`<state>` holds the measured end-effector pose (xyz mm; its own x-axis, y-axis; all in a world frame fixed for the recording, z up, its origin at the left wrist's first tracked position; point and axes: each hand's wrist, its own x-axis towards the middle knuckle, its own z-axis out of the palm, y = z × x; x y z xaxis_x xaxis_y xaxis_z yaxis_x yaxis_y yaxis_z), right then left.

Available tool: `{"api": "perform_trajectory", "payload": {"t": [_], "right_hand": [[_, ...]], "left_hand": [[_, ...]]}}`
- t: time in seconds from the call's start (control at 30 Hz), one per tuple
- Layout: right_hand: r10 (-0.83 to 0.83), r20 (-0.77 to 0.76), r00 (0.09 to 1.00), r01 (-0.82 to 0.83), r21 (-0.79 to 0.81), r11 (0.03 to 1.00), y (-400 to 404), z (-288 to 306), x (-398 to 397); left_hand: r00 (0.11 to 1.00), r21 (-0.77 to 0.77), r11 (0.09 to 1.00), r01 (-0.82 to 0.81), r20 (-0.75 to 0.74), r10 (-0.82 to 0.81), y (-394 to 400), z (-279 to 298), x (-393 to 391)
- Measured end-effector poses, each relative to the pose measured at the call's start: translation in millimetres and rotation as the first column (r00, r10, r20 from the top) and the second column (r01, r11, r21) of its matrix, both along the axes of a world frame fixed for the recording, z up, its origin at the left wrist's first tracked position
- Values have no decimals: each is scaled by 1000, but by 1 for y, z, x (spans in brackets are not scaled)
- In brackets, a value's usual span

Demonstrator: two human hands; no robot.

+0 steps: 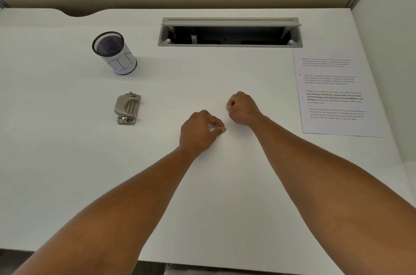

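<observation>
The left hand is curled up, and its thumb and the tips of its fingers are pressed together in a little pinch, low down on the white desk. There is a small round gap inside the pinch. I cannot see anything between the fingertips, so if something tiny is in there, it is too small to tell. The right hand is just beside it, a bit farther from the person, and it is squeezed into a tight fist with the knuckles on top. I cannot see anything in the fist either. The two hands are near each other but do not touch. Both bare arms reach out across the desk from the near edge. The hole punch is grey metal and sits flat on the desk to the left of the left hand, well apart from it, and no hand touches it. The sheet of paper has four blocks of small print on it and lies flat near the right edge of the desk, to the right of the fist and apart from it. Farther back on the left stands a black mesh cup with a white paper label wrapped round it that has big letters on it. Behind the hands, at the back of the desk, is a long grey slot with its lid up, and it is dark inside.
</observation>
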<state>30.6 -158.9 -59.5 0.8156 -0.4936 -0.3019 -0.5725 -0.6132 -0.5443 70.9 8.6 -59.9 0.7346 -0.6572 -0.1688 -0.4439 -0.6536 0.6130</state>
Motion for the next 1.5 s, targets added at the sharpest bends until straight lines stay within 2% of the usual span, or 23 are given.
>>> {"api": "perform_trajectory", "payload": {"t": [0.2, 0.47, 0.67, 0.9, 1.5], "right_hand": [[-21, 22, 1000, 20, 42, 999, -3, -2, -5], [-52, 44, 998, 49, 74, 996, 0, -5, -14], [-91, 49, 995, 85, 101, 991, 4, -4, -21], [-138, 65, 988, 125, 172, 977, 10, 2, -22], [-167, 196, 966, 109, 275, 955, 54, 61, 40]], "left_hand": [[1000, 50, 998, -28, 2, 28, -6, 3, -4], [989, 183, 983, 32, 137, -58, -17, 4, -13], [993, 207, 978, 9, 112, -33, -17, 4, -11], [996, 185, 979, -81, 46, 74, -6, 10, 4], [974, 55, 973, -222, 56, 219, 22, 69, 76]]}}
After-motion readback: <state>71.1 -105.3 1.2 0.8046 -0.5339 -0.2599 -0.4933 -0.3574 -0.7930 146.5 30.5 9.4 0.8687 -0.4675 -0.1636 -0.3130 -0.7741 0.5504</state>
